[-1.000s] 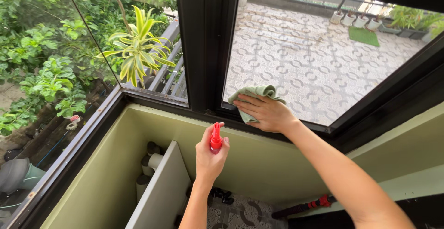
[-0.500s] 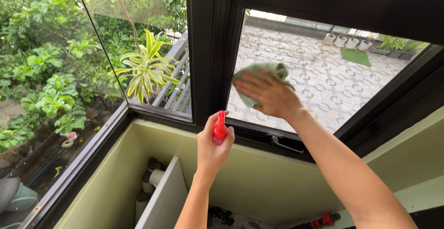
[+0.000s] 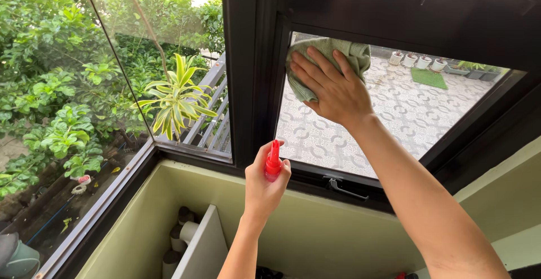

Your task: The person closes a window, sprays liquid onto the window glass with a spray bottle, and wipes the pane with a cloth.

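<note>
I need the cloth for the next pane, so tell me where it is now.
In the head view, the green cloth sits upper centre, pressed flat under the right hand against the top left corner of the window glass.

You have no labels, signs or screens in front of you. The one package-like thing is the small red spray bottle (image 3: pixel 273 162), a slim pointed nozzle top standing upright just below the lower edge of the dark window frame (image 3: pixel 315 175).

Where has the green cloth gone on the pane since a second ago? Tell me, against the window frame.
Yes: the right hand has pushed the green cloth from the bottom rail up to the pane's top edge of the window frame.
</note>
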